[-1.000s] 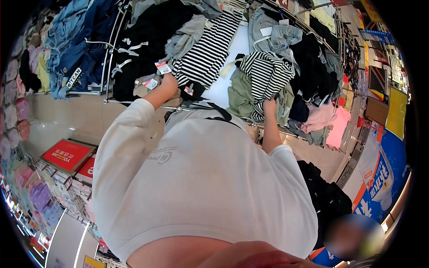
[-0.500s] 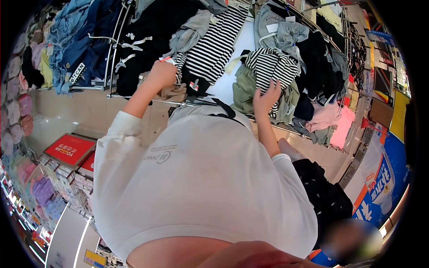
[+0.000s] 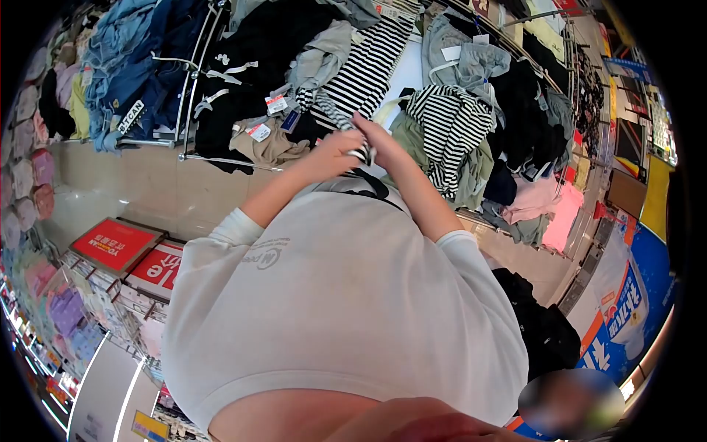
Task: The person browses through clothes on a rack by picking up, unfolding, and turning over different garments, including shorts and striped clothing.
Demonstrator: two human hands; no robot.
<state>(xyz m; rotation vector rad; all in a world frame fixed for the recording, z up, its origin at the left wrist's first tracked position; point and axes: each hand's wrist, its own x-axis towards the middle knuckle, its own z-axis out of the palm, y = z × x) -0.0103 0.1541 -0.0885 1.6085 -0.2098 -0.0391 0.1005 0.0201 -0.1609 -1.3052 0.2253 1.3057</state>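
My left hand [image 3: 331,156] and my right hand [image 3: 379,144] meet close together at the front rail, with their fingers closed on a narrow end of black-and-white striped cloth [image 3: 333,112]. This cloth runs up toward the striped garment [image 3: 368,62] lying on the rack. Right of my hands, another striped garment [image 3: 451,125] is bunched over olive green clothes [image 3: 409,135]. Left of them lies a beige garment [image 3: 271,144] with a white and red tag [image 3: 259,132], and a second tag [image 3: 277,104] is just above it.
Black clothes [image 3: 243,74] and blue denim [image 3: 125,66] fill the left of the rack, divided by metal rails [image 3: 190,81]. Pink clothes [image 3: 563,214] hang at the right. A red sign [image 3: 116,244] stands at the lower left. A person's blurred head [image 3: 571,404] is at the lower right.
My right hand has left the striped garment on the right and moved left. My left hand has moved right from the tags. Both now grip a pulled-up striped end.
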